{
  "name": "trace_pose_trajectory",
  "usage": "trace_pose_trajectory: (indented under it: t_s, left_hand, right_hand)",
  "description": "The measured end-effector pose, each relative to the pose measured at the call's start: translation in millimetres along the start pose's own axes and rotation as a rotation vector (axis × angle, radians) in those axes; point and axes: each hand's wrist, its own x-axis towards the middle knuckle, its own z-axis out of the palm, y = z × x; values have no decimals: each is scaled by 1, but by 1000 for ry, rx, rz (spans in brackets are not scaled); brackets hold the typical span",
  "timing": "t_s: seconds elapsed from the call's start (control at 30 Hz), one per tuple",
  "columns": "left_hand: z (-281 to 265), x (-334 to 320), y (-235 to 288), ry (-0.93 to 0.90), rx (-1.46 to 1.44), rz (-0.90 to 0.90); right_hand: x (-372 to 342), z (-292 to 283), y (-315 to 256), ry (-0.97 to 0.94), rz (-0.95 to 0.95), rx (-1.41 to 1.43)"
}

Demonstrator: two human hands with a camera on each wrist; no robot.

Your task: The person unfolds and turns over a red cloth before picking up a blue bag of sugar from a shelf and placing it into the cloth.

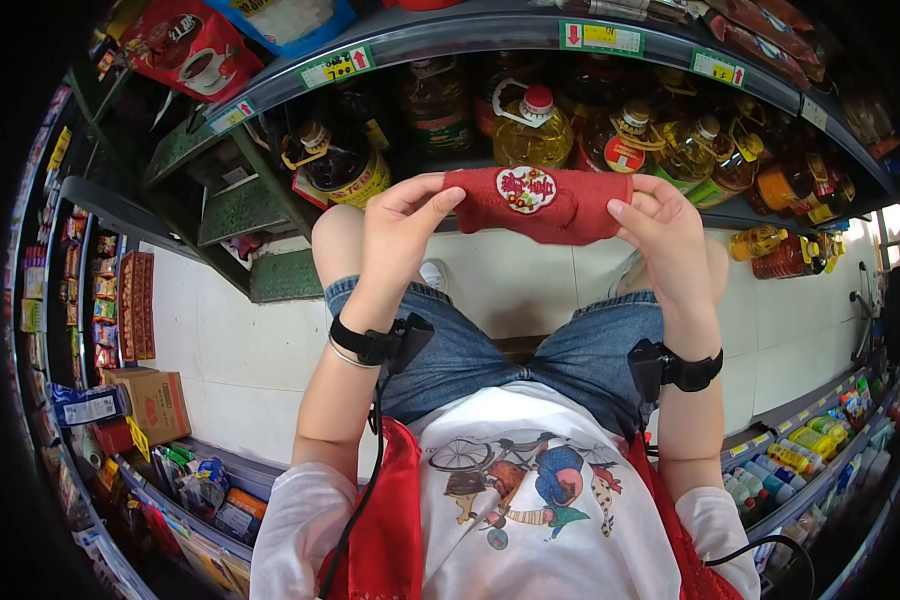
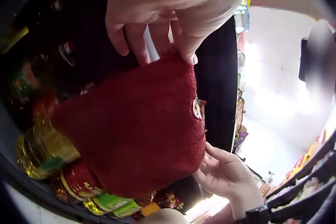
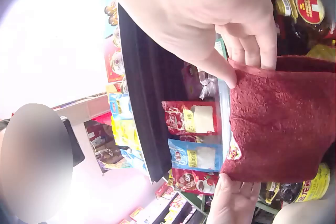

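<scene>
Red cloth (image 1: 540,222) up & taut betw. both hands

Prog., as I'd judge it: the lift & spread look done; it's not laid down or let go yet. What else is left, can't tell from these views. Your L hand (image 1: 400,218) pinches one end, your R hand (image 1: 670,232) the other, thumbs on the near face. It's in mid-air in front of the oil btls (image 1: 533,138), below the tagged shelf edge (image 1: 460,49). Long axis runs L–R across you, approx. parallel to the middle of that edge. Round patch (image 1: 526,190) faces you, lettering right way up, a bit nearer the L end.
</scene>
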Motion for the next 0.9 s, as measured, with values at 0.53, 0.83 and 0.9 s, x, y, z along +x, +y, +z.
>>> trace_pose_trajectory:
  t_s: [0.53,0.83,0.9]
  left_hand:
    - [8,-2,17,55,168,79]
    - [22,-5,32,71,112,96]
    - [23,-8,33,11,308,132]
  right_hand:
    - [-3,10,-10,62,-112,43]
    - [-4,3,-2,105,-110,-37]
    - [-3,-5,3,116,-99,-98]
